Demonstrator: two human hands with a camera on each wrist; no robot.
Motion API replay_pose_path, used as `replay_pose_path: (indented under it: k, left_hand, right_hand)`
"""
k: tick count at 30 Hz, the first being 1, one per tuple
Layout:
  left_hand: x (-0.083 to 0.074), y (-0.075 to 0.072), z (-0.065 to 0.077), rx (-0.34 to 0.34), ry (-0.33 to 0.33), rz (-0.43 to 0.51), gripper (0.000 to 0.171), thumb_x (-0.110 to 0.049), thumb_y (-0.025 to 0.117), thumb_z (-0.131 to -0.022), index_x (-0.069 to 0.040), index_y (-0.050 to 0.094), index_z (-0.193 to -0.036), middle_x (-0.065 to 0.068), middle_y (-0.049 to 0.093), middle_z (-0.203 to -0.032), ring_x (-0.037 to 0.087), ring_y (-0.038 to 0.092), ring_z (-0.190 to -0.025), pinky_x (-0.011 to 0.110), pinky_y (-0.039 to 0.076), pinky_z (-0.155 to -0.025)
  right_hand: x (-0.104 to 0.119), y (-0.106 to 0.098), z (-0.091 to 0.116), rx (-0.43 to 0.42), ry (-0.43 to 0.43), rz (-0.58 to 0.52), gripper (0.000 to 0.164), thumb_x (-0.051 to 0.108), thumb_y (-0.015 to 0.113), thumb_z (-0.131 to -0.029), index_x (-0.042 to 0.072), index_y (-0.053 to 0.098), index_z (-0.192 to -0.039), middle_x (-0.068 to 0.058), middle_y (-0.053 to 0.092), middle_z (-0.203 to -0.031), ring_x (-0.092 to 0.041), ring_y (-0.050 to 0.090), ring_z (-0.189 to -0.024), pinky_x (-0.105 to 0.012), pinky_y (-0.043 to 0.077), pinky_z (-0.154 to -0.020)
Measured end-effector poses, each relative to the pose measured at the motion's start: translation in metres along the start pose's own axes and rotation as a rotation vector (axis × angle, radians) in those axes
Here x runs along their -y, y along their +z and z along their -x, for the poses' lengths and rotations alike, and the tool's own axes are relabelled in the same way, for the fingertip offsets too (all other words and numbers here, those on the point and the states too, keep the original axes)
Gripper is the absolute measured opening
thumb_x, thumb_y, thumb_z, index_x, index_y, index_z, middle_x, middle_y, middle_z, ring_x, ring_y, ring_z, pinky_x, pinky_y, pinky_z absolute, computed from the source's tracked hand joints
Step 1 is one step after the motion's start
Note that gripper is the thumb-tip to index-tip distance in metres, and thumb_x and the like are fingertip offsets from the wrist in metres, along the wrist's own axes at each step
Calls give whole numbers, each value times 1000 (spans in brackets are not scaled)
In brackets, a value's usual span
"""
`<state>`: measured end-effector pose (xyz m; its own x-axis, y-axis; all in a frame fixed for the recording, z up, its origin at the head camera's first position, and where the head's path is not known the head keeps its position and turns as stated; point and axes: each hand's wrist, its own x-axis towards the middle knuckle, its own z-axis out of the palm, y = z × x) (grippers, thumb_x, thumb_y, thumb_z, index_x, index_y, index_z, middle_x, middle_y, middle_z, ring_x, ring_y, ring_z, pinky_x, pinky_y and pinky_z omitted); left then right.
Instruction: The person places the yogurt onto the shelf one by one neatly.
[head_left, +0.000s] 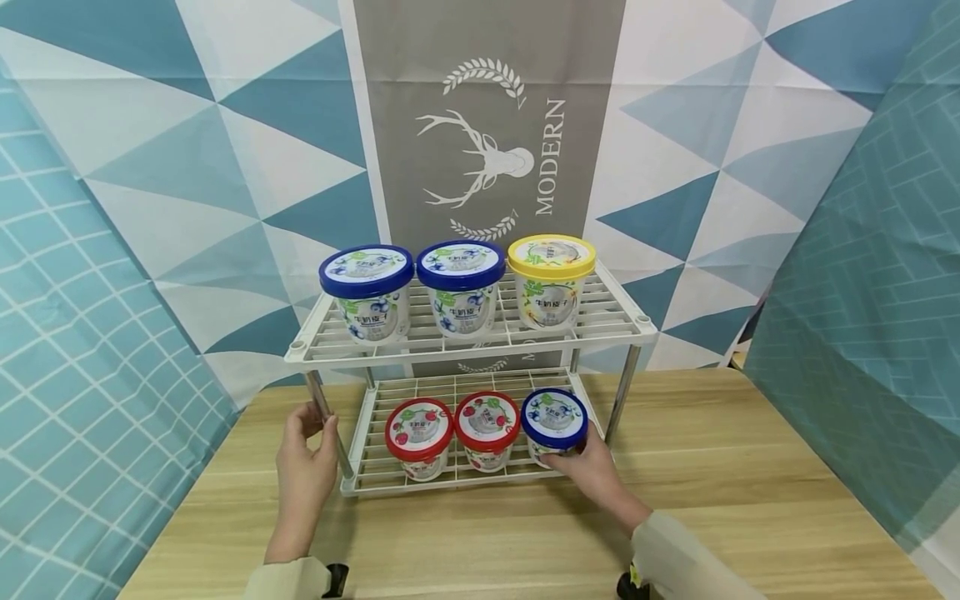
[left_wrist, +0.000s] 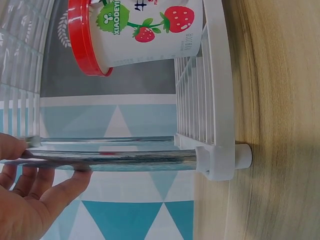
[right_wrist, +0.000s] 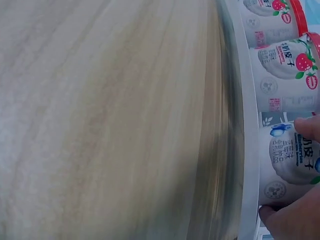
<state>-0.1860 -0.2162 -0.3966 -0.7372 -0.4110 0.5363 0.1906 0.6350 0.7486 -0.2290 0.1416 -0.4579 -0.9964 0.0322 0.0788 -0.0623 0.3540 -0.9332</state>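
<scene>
My right hand point(head_left: 596, 477) grips a blue-lidded tub point(head_left: 555, 414) at the right of the lower rack shelf point(head_left: 457, 482). The right wrist view shows thumb and fingers on opposite sides of this tub's white wall point(right_wrist: 287, 170). Left of it on the same shelf stand two red-lidded tubs, one in the middle point(head_left: 487, 418) and one at the left point(head_left: 418, 427). With my left hand point(head_left: 307, 462) I hold the rack's front-left metal post point(left_wrist: 125, 160), thumb on one side and fingers on the other.
On the upper shelf point(head_left: 465, 356) stand two blue-lidded tubs, one left point(head_left: 367, 267) and one in the middle point(head_left: 461, 265), plus a yellow-lidded tub point(head_left: 551, 257) at right. The rack sits on a wooden table point(head_left: 705, 492) against a patterned cloth backdrop point(head_left: 675, 108).
</scene>
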Motion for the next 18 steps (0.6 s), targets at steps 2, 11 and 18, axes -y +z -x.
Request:
replay_pose_path:
  k: [2,11,18]
  left_hand:
    - [0,0,0,1,-1,6,26,-10,55,-94,1,49,-117,14,62,-103,8,55,-93,-2,36,-64]
    - [0,-2,1,31,-36,34,28,-12,52,-95,1,47,-119,16,60,-107,19,56,-99,-4,34,-64]
    - [1,-1,1,24,-29,24,27,-12,52,-95,2,47,-119,16,61,-107,23,57,-100,-4,33,-64]
  right_hand:
    - [1,-1,-1,1,-2,2,84,12,83,-67,-1,35,-134,-23,51,-130,-40,50,-122,-47,43,-100]
    - [2,-4,-2,20,6,60,81,16,83,-68,-2,37,-132,-23,53,-127,-39,52,-119,-46,46,-98]
    - [1,-6,-2,30,-11,48,80,14,83,-67,-3,38,-131,-23,54,-126,-39,52,-118,-47,45,-98]
